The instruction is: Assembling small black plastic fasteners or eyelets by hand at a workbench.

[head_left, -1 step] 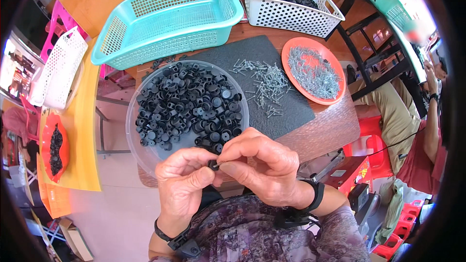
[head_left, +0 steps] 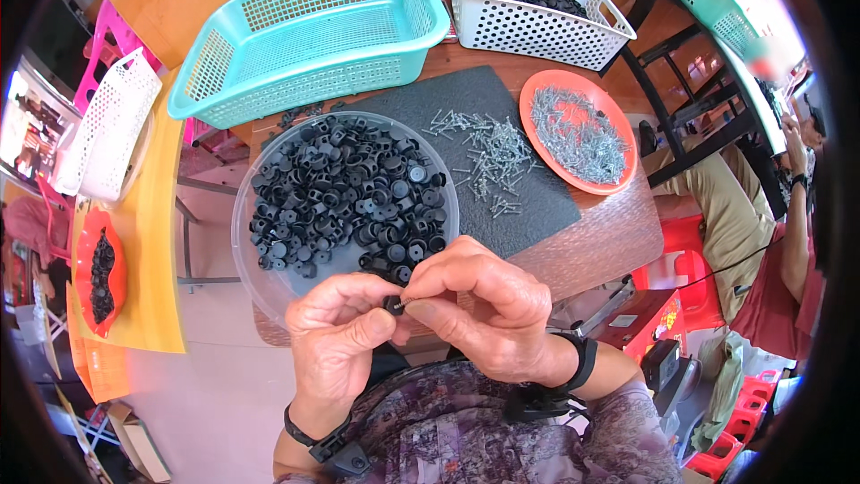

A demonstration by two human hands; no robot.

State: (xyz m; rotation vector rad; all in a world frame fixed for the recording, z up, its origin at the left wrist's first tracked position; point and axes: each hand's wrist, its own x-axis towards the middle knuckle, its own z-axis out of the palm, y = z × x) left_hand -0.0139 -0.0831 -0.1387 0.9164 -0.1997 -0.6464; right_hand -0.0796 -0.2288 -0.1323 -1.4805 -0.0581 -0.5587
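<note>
Hands (head_left: 421, 323) pinched together on small black cap (head_left: 392, 304)

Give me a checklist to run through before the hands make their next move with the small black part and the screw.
1. Left hand pinches the small black part: ok.
2. Right hand holds a thin screw at the part: ok.
3. Screw seated straight in the part: cannot tell, fingers hide it.
4. More black parts within reach in the clear bowl: ok.
5. Loose screws at hand on the dark mat and in the orange dish: ok.
6. Teal basket free to receive pieces: ok, it looks empty.
</note>
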